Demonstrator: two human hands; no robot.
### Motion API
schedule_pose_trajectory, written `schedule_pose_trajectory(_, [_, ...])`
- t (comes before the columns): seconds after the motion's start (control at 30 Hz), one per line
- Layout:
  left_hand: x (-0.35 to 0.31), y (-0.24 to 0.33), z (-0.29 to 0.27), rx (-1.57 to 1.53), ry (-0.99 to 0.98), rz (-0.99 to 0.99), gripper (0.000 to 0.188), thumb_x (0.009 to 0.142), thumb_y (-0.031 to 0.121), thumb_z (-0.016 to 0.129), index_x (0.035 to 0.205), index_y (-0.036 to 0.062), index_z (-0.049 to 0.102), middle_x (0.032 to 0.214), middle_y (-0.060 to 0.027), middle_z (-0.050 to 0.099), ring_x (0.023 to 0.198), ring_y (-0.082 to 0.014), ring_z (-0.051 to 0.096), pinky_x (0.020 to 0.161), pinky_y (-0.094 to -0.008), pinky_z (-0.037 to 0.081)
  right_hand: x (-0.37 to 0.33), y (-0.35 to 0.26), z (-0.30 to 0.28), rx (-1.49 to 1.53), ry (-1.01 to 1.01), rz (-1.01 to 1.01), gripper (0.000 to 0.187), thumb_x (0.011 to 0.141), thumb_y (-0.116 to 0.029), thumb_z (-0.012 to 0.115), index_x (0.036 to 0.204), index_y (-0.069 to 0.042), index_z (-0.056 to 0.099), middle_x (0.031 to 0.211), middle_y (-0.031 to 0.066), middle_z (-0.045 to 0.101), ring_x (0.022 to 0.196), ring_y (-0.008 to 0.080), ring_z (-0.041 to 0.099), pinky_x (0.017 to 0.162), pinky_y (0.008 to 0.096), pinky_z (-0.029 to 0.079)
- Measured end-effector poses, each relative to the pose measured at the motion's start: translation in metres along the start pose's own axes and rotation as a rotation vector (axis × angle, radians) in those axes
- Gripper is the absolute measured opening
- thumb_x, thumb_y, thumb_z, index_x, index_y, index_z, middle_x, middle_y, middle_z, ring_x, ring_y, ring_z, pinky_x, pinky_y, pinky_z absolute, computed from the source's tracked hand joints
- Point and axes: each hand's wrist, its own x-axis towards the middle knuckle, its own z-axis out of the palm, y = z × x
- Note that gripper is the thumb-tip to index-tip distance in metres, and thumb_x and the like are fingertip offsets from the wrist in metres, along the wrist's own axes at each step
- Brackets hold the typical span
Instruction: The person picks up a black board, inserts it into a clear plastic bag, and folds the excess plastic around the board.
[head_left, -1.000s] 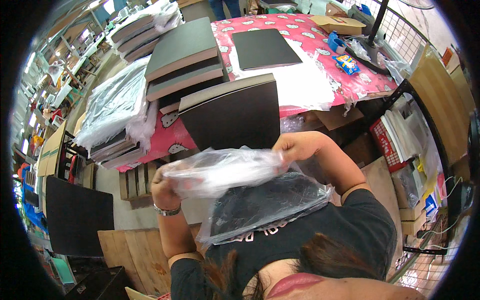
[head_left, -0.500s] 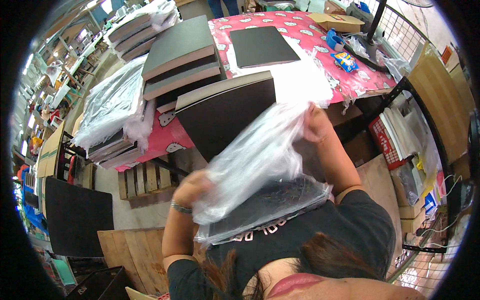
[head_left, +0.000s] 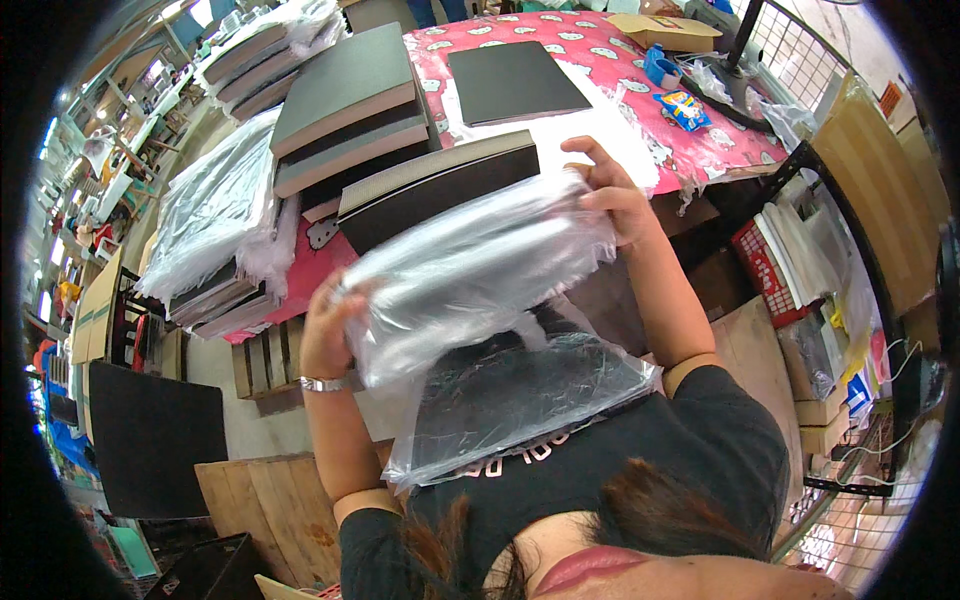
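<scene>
Between my hands a clear plastic bag (head_left: 480, 265) is stretched above my lap. My left hand (head_left: 332, 322), wearing a silver watch, grips its left end. The far right corner is held by my right hand (head_left: 618, 200), its forefinger raised off the film. Just beyond the bag, a thick black-covered book (head_left: 440, 185) with pale page edges leans at the table's near edge; the bag covers its lower part. Another sheet of clear plastic (head_left: 520, 400) lies over my lap against my dark shirt.
The pink patterned table (head_left: 520, 32) carries stacked black books (head_left: 345, 85), a flat black book (head_left: 518, 82) on white sheets, plastic-wrapped stacks (head_left: 215, 190), a blue tape dispenser (head_left: 660, 68) and a black metal stand. At right, a shelf holds a red basket (head_left: 760, 270). A black panel (head_left: 158, 440) stands at left.
Both hands have moved up and away from my body, the left one also leftward. The bag now spreads wider and covers more of the leaning book.
</scene>
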Motion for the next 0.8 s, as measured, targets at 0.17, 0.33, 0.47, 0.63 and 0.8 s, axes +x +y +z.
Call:
schedule_pose_trajectory(0.17, [0.046,0.002,0.029,0.672,0.520,0.501,0.017,0.087,0.006,0.052,0.104,0.0031,0.051,0.078,-0.0035,0.057,0.065,-0.0069,0.047,0.058,-0.0239,0.040,0.030,0.025,0.020,-1.263,0.366,-0.339,0.063,0.067,0.009,0.057,0.127,-0.012,0.053,0.093,0.0115,0.051,0.072,0.0204,0.054,0.068,0.0317,0.047])
schedule_pose_trajectory(0.33, [0.005,-0.008,0.053,0.968,0.453,0.514,0.047,0.083,-0.001,0.048,0.130,0.0030,0.049,0.098,-0.0174,0.067,0.074,-0.0239,0.064,0.069,-0.0297,0.047,-0.016,0.026,0.036,-1.409,0.399,-0.418,0.054,0.067,0.013,0.053,0.116,-0.008,0.059,0.106,0.0134,0.049,0.080,0.0251,0.058,0.071,0.0335,0.049])
schedule_pose_trajectory(0.47, [-0.051,0.010,0.076,0.979,0.483,0.620,0.038,0.082,-0.001,0.051,0.119,-0.0001,0.058,0.083,-0.0130,0.066,0.061,-0.0099,0.049,0.057,-0.0251,0.042,-0.043,-0.018,0.038,-0.889,0.240,-0.033,0.025,0.077,0.008,0.048,0.097,-0.001,0.059,0.074,0.0012,0.057,0.078,0.0063,0.047,0.068,0.0238,0.042])
schedule_pose_trajectory(0.63, [-0.090,0.052,0.047,0.740,0.110,-0.069,0.017,0.084,0.009,0.057,0.093,-0.0025,0.066,0.064,-0.0005,0.055,0.056,-0.0055,0.043,0.049,-0.0213,0.033,-0.070,-0.053,0.045,-0.340,0.029,0.477,0.016,0.081,0.001,0.058,0.096,-0.001,0.061,0.082,-0.0007,0.060,0.072,0.0054,0.054,0.063,0.0194,0.043])
schedule_pose_trajectory(0.8, [-0.074,0.029,0.001,0.529,-0.179,-0.577,0.025,0.085,0.025,0.060,0.089,0.0003,0.066,0.069,0.0023,0.057,0.059,-0.0059,0.045,0.051,-0.0229,0.034,-0.095,-0.017,0.019,-0.050,0.057,0.632,0.025,0.077,-0.005,0.070,0.100,-0.001,0.061,0.091,0.0033,0.062,0.080,0.0094,0.058,0.070,0.0207,0.046])
